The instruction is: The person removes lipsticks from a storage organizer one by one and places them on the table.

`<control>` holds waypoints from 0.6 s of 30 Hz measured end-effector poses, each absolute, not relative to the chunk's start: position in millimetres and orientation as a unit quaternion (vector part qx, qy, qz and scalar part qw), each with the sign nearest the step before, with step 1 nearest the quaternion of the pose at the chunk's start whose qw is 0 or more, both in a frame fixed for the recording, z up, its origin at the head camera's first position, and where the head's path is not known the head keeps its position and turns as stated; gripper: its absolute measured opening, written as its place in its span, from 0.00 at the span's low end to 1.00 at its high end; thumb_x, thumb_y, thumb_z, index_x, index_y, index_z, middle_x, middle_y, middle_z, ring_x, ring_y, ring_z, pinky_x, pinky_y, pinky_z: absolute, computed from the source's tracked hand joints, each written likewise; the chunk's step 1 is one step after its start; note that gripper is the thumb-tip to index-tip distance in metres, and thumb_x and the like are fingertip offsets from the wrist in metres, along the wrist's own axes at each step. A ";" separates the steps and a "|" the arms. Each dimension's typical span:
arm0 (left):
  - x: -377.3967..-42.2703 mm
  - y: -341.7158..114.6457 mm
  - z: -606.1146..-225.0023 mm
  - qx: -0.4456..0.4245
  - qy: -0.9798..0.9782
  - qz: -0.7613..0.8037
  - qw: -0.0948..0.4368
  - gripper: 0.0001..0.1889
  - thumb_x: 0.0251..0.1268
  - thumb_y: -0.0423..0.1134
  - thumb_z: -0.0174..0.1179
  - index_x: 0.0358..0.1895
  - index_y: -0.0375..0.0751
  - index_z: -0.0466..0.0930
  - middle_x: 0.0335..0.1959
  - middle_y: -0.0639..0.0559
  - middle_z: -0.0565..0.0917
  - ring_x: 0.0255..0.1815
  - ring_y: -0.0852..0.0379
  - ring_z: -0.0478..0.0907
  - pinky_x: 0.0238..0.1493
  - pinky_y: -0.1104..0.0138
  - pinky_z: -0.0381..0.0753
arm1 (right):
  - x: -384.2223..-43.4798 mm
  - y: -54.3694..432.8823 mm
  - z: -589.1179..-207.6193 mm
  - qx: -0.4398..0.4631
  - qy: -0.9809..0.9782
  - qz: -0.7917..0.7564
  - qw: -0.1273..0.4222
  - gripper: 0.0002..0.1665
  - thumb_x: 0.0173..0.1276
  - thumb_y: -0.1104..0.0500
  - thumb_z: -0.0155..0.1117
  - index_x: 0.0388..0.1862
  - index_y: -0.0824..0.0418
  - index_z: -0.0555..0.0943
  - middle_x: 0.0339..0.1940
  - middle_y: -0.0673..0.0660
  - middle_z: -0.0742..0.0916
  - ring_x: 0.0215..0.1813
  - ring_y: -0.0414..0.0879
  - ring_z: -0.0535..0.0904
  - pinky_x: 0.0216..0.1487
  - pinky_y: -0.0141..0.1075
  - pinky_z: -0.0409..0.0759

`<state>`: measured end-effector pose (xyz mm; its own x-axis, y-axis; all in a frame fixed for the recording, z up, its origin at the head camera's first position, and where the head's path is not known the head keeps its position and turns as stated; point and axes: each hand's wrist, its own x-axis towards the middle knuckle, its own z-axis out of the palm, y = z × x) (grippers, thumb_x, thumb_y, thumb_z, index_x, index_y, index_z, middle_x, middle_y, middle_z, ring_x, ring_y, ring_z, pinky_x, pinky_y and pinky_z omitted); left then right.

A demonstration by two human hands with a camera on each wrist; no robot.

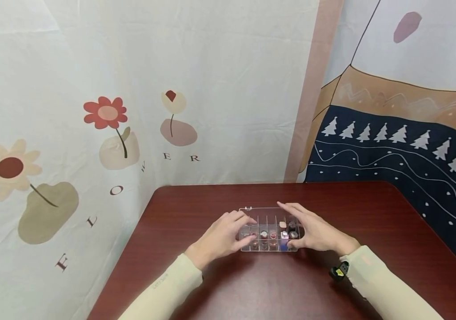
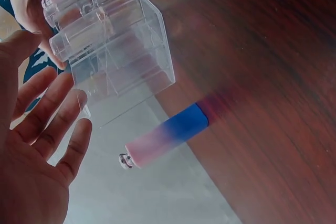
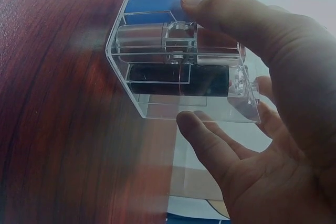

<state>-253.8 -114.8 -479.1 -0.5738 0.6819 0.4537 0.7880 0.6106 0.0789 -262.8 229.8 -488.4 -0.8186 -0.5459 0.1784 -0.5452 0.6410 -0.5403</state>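
Note:
A clear compartment organizer stands on the table, holding several lip gloss tubes, among them a pink-and-blue tube and a dark tube. My left hand is at its left end, fingers spread and holding nothing; the left wrist view shows a gap between palm and organizer. My right hand spans the right end, thumb in front and fingers towards the back. Its thumb overlaps the blue tube; whether it touches the wall I cannot tell. Another pink-and-blue tube stands upright outside the organizer, hidden in the head view.
The dark red wooden table has a rounded back edge. Behind it hangs a pale cloth with printed flowers, and to the right a navy cloth with white trees. A dark band circles the right wrist.

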 end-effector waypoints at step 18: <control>-256.4 -108.6 -491.3 -0.419 -0.881 -0.124 0.183 0.17 0.78 0.51 0.79 0.60 0.48 0.91 0.53 0.56 0.94 0.52 0.56 0.89 0.59 0.61 0.92 | -261.0 229.9 -487.4 -0.304 0.904 -0.299 -0.002 0.71 0.64 0.50 0.95 0.98 0.46 0.62 0.90 0.59 0.75 0.79 0.62 0.82 0.78 0.69 0.85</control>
